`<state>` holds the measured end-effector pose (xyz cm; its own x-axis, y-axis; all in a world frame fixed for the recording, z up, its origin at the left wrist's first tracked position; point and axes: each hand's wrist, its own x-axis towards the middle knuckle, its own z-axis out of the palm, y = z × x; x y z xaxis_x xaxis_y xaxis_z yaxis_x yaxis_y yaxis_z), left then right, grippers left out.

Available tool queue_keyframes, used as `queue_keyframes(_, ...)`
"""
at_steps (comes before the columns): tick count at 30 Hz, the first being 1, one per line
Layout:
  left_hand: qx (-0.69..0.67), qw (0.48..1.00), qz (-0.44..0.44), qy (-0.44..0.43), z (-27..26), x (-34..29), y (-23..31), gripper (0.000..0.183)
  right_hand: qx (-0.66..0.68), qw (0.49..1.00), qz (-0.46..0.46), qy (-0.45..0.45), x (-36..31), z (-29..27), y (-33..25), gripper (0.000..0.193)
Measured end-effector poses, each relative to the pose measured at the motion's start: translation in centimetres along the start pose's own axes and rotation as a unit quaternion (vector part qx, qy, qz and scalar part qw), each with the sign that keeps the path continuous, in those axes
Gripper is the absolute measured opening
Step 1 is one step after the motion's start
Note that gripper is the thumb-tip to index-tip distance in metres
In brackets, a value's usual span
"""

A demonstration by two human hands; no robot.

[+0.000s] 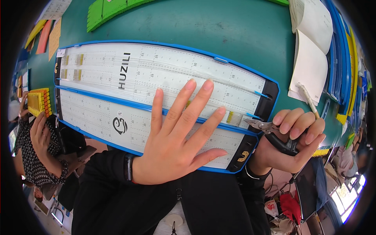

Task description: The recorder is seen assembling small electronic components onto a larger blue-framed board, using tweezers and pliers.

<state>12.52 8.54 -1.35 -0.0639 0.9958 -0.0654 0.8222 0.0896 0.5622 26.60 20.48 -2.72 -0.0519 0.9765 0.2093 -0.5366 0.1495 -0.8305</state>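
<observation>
A long blue-rimmed fishing rig case [105,64] lies unfolded before me, its two white boards marked with scales. Fine clear lines run lengthwise along the far board. My left hand [178,125] is spread flat over the middle of the case, palm down and fingers stretched apart. A pair of small cutting pliers [280,143] with black handles is gripped in my right hand [299,127]. The pliers' jaws point left at the case's right end, beside a small blue tip [252,116] and a row of small gold coils [234,118].
The case rests on a green table [235,23]. A green foam strip [125,11] lies along the far side. To the right are an open notebook [309,66], a pen [307,98] and blue cases. Yellow foam blocks [37,102] and another person's hand [40,133] are at left.
</observation>
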Motion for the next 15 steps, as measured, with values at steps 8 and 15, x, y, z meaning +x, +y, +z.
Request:
queue_keyframes(8,-0.002,1.000,0.002,-0.002,0.00,0.03,0.08,0.070,-0.002,1.000,0.006,-0.008,0.00,-0.03,-0.10,0.031)
queue_keyframes(15,0.000,1.000,0.003,0.000,0.06,-0.06,0.03,0.070,0.033,0.999,0.018,-0.020,-0.08,-0.30,-0.16,0.032)
